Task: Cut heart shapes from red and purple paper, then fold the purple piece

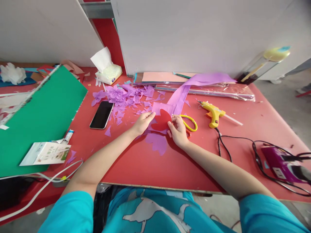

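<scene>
Seemingly, you match the red shape (162, 120) against the purple paper (159, 107): left fingers (150, 116) pinch the paper, right fingers (171, 128) the shape, lying between both; the next move probably needs steady alignment.

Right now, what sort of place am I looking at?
Probably a small craft workspace: a yellow glue gun, purple flowers and cut scraps lie on a red table.

1 head-worn camera, looking forward and down from above the wearer's shirt (150, 210). Near, wide view: left hand (143, 122) and right hand (179, 132) around mid-frame, red surface (136, 165) spread beneath, pale panel (194, 35) filling the upper background.
</scene>
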The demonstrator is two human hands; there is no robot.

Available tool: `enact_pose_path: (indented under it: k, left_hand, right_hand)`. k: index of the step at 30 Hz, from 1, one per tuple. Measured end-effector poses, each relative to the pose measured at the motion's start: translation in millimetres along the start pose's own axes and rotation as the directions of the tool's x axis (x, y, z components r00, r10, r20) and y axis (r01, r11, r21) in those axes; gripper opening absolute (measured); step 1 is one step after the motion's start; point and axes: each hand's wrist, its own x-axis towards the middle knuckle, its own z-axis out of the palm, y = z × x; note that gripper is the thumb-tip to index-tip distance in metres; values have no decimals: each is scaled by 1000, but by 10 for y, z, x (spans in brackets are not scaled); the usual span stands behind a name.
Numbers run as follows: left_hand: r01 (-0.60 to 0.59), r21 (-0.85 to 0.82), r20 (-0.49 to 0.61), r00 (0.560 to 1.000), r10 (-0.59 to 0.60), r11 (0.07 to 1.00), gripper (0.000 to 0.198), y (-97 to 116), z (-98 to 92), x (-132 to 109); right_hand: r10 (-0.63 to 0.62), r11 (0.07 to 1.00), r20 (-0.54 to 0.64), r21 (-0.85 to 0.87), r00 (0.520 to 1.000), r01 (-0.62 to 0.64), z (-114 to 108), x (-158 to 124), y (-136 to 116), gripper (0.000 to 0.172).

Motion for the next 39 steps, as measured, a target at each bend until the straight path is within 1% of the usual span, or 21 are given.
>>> enact_pose_path:
  k: [4,11,15,17,19,22,26,28,30,31,33,36,38,39]
  left_hand:
    - [-13,-36,68,998,15,999,37,-44,-4,16]
    - [-13,-76,80,997,19,997,36,-79,1,23]
    - [-18,-90,98,995,27,996,38,-81,7,28]
    - [-27,-60,91,995,33,998,39,-82,8,29]
    - [-45,11,70,997,44,999,39,-79,9,26]
    - [-65,99,45,997,61,993,34,-66,15,16]
    - [-88,138,40,996,83,986,30,-49,25,5]
    - [-106,149,42,994,101,983,30,-44,28,5]
    - [-124,153,31,992,121,980,30,-39,27,7]
    - [-133,154,23,991,131,979,30,-36,26,9]
    - [-150,150,22,989,149,977,30,-27,21,10]
    - [-164,140,44,986,159,977,29,-15,16,9]
    - [-170,156,52,985,164,973,27,-12,15,6]
    - [-175,172,51,984,168,970,27,-11,14,5]
  right_hand:
    - [-56,998,-33,8,998,56,2,9,-46,12]
    - [-113,994,-48,-1,992,113,-2,20,-52,16]
    - [-117,993,-51,-9,992,117,-1,18,-72,16]
    - [-124,992,-48,-13,991,123,-1,18,-73,16]
    - [-134,991,-48,-15,990,134,-3,19,-71,16]
    - [-144,989,-48,-26,988,143,-8,20,-69,16]
    - [-147,989,-46,-25,988,146,-7,16,-63,15]
    - [-119,993,-47,6,992,119,3,11,-56,13]
    - [-48,995,-49,87,998,52,17,5,-53,8]
    - [-4,989,-49,146,999,12,24,3,-56,10]
    - [82,955,-26,287,996,-71,34,1,-72,21]
    - [169,870,83,456,982,-188,34,8,-109,37]
    - [193,824,144,514,971,-240,26,17,-130,38]
    - [200,815,158,522,967,-254,22,21,-135,36]
